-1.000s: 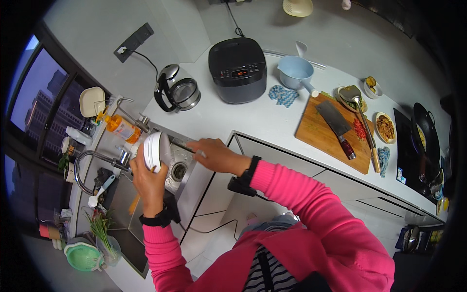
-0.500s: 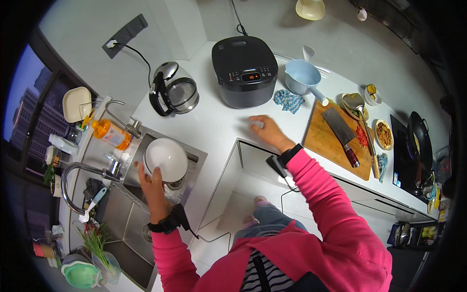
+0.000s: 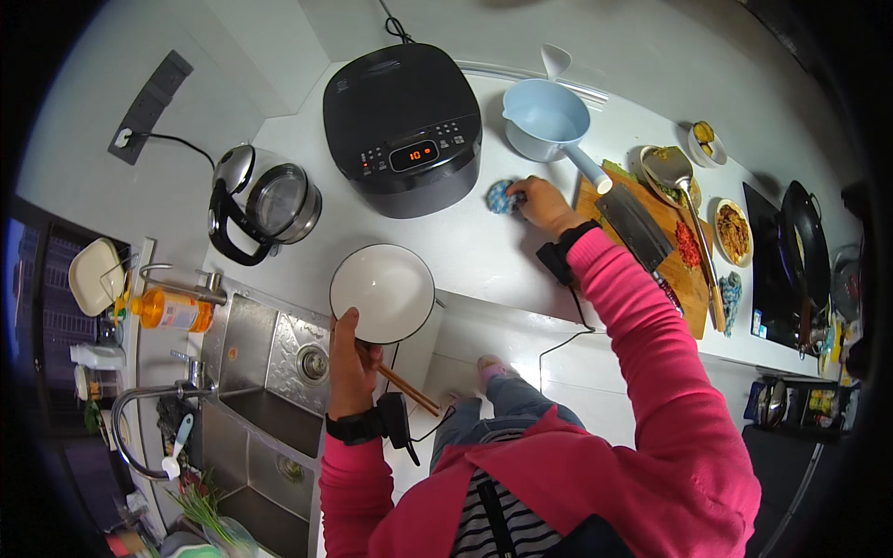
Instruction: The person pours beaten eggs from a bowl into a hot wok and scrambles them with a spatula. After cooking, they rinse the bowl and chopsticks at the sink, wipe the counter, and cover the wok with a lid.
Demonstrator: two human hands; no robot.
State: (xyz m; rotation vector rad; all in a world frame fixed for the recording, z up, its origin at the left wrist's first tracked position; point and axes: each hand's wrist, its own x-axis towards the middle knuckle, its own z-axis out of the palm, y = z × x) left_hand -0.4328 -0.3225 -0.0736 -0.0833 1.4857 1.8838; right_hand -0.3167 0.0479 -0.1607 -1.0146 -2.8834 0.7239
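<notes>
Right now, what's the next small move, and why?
Probably firm up the right grip on the blue-and-white cloth: fingers are at its edge on the counter, how tightly isn't clear, and the left grip is taken up with the white bowl and chopsticks.

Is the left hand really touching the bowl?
Touching. The head view shows it plainly: the left hand grips the bowl, its thumb lying over the near rim.

Person wears: bright pink long-sleeved outer layer [image 3: 665, 409], open front | black-and-white striped shirt [image 3: 528, 535] | black vertical strap [image 3: 498, 521] | blue jeans [image 3: 513, 405] | black wristbands [image 3: 579, 234], boxy black modules [image 3: 554, 264], thin dark cables [image 3: 580, 310]
</notes>
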